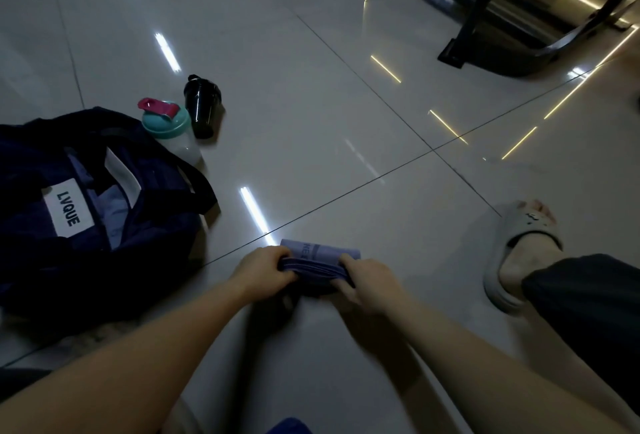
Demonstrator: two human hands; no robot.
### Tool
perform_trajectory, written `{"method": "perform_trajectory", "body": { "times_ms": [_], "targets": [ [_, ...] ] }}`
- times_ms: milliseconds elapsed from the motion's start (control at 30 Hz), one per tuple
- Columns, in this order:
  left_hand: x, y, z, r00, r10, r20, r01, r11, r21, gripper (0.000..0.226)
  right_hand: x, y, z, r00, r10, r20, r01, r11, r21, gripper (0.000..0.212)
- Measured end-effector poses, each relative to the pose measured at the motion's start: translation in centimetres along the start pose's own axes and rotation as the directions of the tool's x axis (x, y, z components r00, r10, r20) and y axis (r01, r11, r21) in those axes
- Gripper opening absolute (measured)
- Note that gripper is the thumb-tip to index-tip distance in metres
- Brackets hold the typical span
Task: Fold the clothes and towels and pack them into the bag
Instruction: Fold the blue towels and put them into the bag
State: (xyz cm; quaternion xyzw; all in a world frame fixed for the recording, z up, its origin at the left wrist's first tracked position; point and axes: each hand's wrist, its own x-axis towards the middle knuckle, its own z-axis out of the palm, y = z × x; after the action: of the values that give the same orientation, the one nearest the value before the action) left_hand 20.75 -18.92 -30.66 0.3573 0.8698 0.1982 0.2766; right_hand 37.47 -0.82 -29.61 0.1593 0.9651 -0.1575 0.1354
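Left hand (265,269) and right hand (367,283) each grip one end of the folded purple towel (317,262), held low over the tiled floor (346,122). The towel appears light, soft and limp; support both ends so the layers stay stacked. The open navy bag (104,226) lies to the left, two bottles beyond it.

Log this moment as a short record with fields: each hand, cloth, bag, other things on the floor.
left: left hand grips the left end of the folded purple cloth
right: right hand grips its right end
bag: dark blue bag, open, left of the cloth, pale fabric inside
bottles: teal-lidded bottle and black bottle stand beyond the bag
foot: grey slipper, at right
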Motion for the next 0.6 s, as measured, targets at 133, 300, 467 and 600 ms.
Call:
{"method": "perform_trajectory", "body": {
  "times_ms": [133,300,467,600],
  "targets": [
    [1.1,0.0,-0.6,0.995,-0.096,0.027,0.099,0.981,-0.166,0.013,0.8,0.3,-0.1,0.989,0.150,0.001,-0.149,0.977,0.151,0.035],
    [1.7,1.1,0.2,0.966,-0.233,-0.110,0.216,0.965,-0.147,0.028,1.8,0.5,-0.6,0.954,0.300,-0.023,-0.290,0.939,0.186,0.036],
    [2.5,1.4,1.0,0.927,-0.318,-0.199,0.295,0.946,-0.136,0.038,3.1,0.7,-0.6,0.901,0.434,-0.016,-0.422,0.884,0.202,0.039],
    [3.3,1.6,1.6,0.907,-0.362,-0.216,0.346,0.932,-0.108,0.034,4.3,1.0,-0.8,0.876,0.482,-0.009,-0.474,0.864,0.169,0.042]
  ]
}}
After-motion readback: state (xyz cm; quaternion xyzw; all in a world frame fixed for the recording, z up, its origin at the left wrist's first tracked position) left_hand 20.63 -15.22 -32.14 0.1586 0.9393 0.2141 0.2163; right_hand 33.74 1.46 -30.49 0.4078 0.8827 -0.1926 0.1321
